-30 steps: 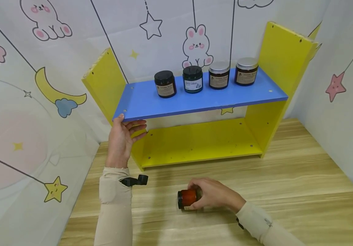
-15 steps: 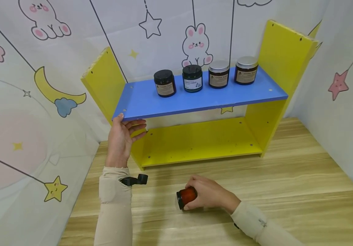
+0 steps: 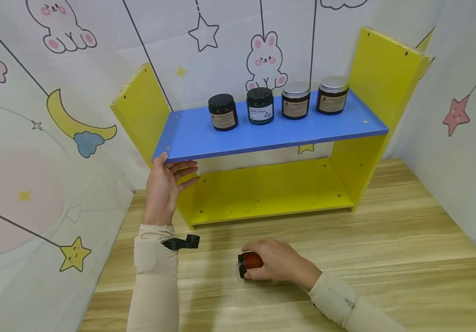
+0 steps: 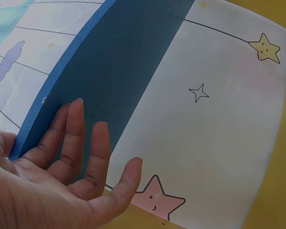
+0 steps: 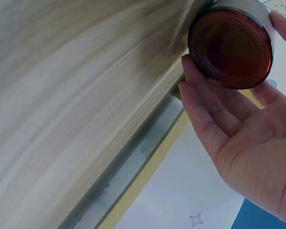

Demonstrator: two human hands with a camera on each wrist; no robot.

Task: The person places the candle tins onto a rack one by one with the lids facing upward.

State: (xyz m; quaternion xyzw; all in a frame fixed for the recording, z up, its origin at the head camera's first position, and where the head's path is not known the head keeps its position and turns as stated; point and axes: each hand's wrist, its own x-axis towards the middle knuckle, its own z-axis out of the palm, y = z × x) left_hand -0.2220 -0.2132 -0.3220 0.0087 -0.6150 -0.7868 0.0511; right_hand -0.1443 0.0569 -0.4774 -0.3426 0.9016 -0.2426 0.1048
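Note:
My right hand (image 3: 279, 263) grips an amber glass candle jar (image 3: 252, 261) with a black lid. The jar is on its side low over the wooden table, its lid towards the left. In the right wrist view the round amber base (image 5: 231, 50) faces the camera, with fingers curled along the jar and the thumb opposite. My left hand (image 3: 164, 189) holds the front left corner of a blue shelf board (image 3: 205, 138), thumb on top and fingers beneath. The left wrist view shows those fingers (image 4: 75, 138) spread against the board's underside (image 4: 114, 71).
On the blue board stand a black-lidded amber jar (image 3: 223, 113), a green jar (image 3: 260, 107) and two silver-lidded jars (image 3: 295, 101). Yellow side panels (image 3: 387, 78) rise at both ends, above a yellow bottom board (image 3: 271, 189). The table (image 3: 408, 240) meets printed cloth walls.
My right hand has shifted slightly left and further over the jar, its fingers now reaching the lid. The jar tilted a little, then levelled. My left hand stays put.

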